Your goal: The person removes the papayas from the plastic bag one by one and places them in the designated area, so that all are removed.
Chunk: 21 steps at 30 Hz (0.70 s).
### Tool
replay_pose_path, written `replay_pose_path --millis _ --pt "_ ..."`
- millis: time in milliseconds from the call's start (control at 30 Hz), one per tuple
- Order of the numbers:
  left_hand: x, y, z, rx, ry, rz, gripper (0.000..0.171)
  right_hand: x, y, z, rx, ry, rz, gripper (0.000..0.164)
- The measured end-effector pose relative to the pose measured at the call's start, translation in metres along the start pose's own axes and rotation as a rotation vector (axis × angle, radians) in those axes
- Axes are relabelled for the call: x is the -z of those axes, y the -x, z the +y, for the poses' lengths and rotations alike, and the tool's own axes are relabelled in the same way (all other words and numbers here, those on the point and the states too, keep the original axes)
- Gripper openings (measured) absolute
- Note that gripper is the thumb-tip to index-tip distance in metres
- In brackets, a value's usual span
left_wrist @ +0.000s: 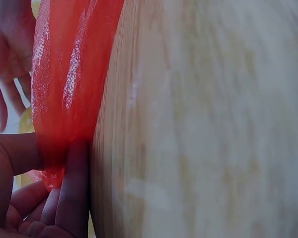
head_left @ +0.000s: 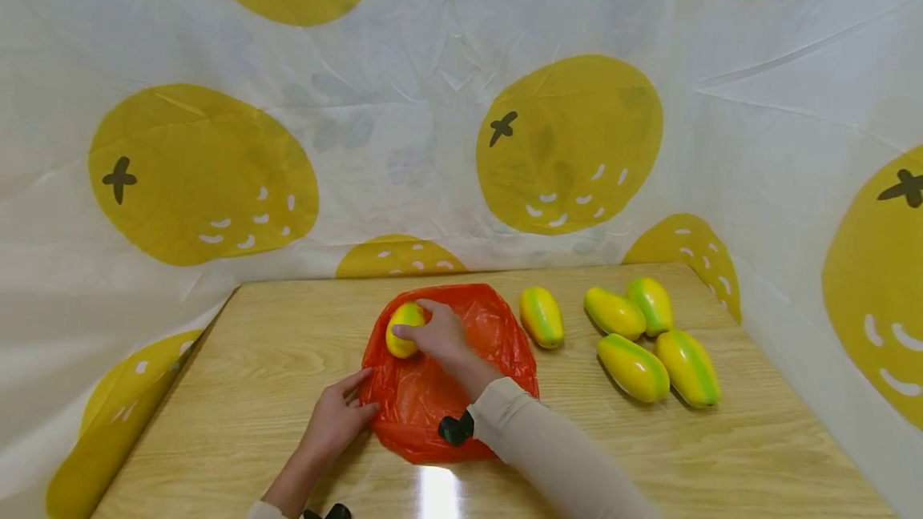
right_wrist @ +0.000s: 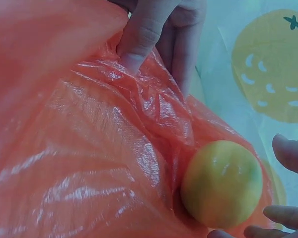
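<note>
A red plastic bag [head_left: 425,395] lies spread on the table with its mouth up. One yellow papaya with green streaks [head_left: 402,349] rests inside at its left side. My left hand [head_left: 337,420] pinches the bag's left rim, thumb on the inner side and fingers outside, as the left wrist view shows. Over the papaya, my right hand [head_left: 441,336] reaches into the bag. From the right wrist view, its fingers [right_wrist: 290,215] are spread around the papaya [right_wrist: 222,183], with a gap between thumb and fruit. The fruit's underside is hidden.
A lone papaya [head_left: 541,317] lies just right of the bag. Farther right sits a group of several more papayas [head_left: 633,368]. A white cloth [head_left: 404,158] with big yellow fruit prints surrounds the wooden table [head_left: 274,343] at the back and sides.
</note>
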State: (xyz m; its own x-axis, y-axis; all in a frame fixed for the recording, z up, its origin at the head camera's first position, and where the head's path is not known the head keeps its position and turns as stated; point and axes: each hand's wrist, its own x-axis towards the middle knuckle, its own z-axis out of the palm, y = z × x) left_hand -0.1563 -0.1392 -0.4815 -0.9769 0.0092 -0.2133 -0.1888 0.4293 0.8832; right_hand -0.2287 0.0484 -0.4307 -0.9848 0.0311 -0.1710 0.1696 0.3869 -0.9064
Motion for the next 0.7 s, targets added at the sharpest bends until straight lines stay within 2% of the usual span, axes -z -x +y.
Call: replay_pose_path --millis 133,300,700 --pt "0.000 0.001 0.000 -0.016 0.000 0.010 0.062 -0.012 -0.005 0.002 -0.030 0.012 0.025 0.073" --pt "-0.004 -0.001 0.001 -0.038 0.005 -0.015 0.061 -0.020 -0.010 0.007 -0.039 -0.008 0.066 0.072" --pt "0.002 -0.003 0.001 0.020 0.026 -0.032 0.063 -0.018 -0.007 0.005 -0.023 -0.032 0.059 0.070"
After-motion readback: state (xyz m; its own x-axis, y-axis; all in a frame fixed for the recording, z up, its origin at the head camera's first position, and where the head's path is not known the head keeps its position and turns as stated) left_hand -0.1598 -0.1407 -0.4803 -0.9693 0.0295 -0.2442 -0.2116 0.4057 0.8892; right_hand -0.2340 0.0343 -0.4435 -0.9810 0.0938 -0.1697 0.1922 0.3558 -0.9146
